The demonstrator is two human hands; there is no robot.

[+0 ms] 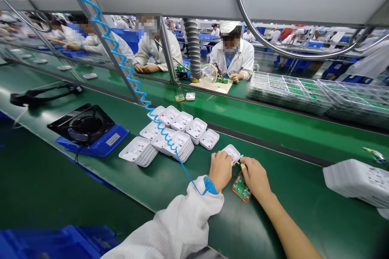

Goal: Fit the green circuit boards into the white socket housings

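Observation:
My left hand [221, 170], with a blue wrist strap [209, 186] on it, grips the near edge of a shallow white plastic housing [231, 153]. Close beside it, the fingers of my right hand [254, 176] are pinched together at the housing's right corner. A small pale piece and a bit of yellow show between the two hands, too small to name. Partly under my right hand lies a green circuit board [242, 188] with an orange edge. Stacks of similar white housings [136, 149] stand to the left.
A coiled blue cord [133, 80] hangs across the view to my wrist strap. At left are a black fan [86, 125] and a blue tray [112, 139]. More white housings [358, 182] stand right. Clear trays [282, 88] and a co-worker [232, 58] are across the line.

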